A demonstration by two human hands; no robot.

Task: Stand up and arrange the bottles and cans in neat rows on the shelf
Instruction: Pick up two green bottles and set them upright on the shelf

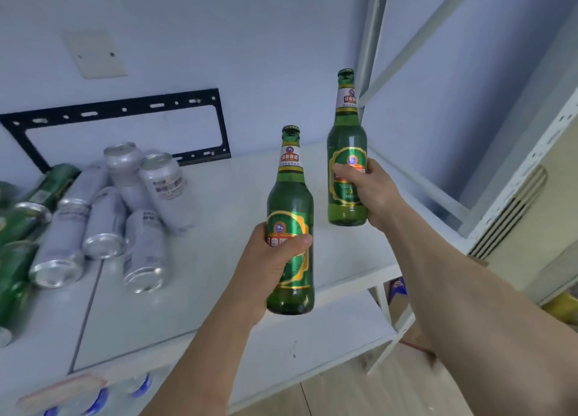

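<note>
My left hand (270, 264) grips a green glass beer bottle (291, 197) upright above the white shelf (219, 228), near its front. My right hand (367, 190) holds a second green beer bottle (346, 140) upright, farther back and to the right, its base just above the shelf surface. At the left of the shelf lies a pile of several silver cans (106, 222) on their sides, some stacked on others. Green bottles and cans (18, 228) lie toppled at the far left edge, partly cut off by the frame.
A black metal bracket (125, 109) is fixed on the wall behind the shelf. White shelf uprights (372, 40) rise at the right rear. A lower shelf holds water bottles with blue caps (97, 400). A slatted white unit (506, 209) stands to the right.
</note>
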